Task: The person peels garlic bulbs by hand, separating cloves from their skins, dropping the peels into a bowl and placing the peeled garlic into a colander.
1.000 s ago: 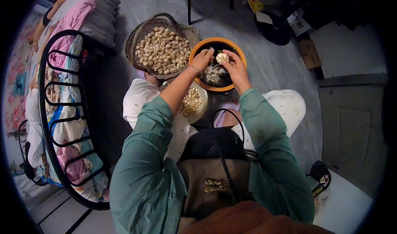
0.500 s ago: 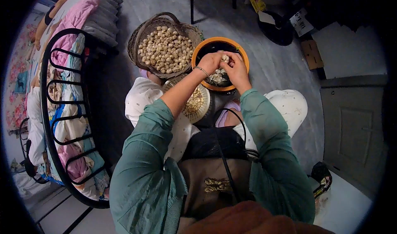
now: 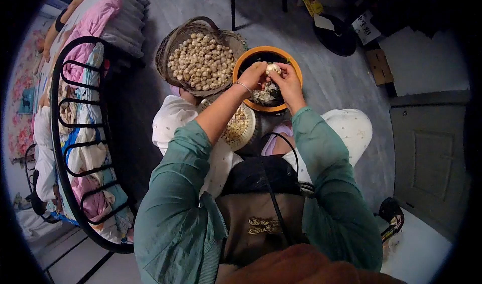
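Note:
A pale garlic bulb [image 3: 273,69] is held over an orange-rimmed dark tub [image 3: 299,73]. My right hand [image 3: 288,86] grips the bulb, thumb on top and fingers behind it. My left hand [image 3: 252,77] is closed against the bulb's left side, its fingertips partly hidden. Papery garlic skins [image 3: 266,94] lie inside the tub, below my hands. To the left, a wicker basket [image 3: 163,58] with a handle holds many whole garlic bulbs [image 3: 201,60]. A cream plastic colander [image 3: 249,133] with loose peeled cloves [image 3: 236,128] sits nearer me, partly covered by my left forearm.
A black metal bed frame [image 3: 56,133] with rumpled bedding [image 3: 85,153] stands at left; part of another person [image 3: 50,38] shows there. Dark furniture legs [image 3: 232,8] rise beyond the basket. A cardboard box [image 3: 379,65] and a grey door [image 3: 432,153] are at right.
My fingers have shifted around the garlic bulb, leaving more of it exposed. My left hand has moved slightly left and down. The basket, tub and colander stay in place.

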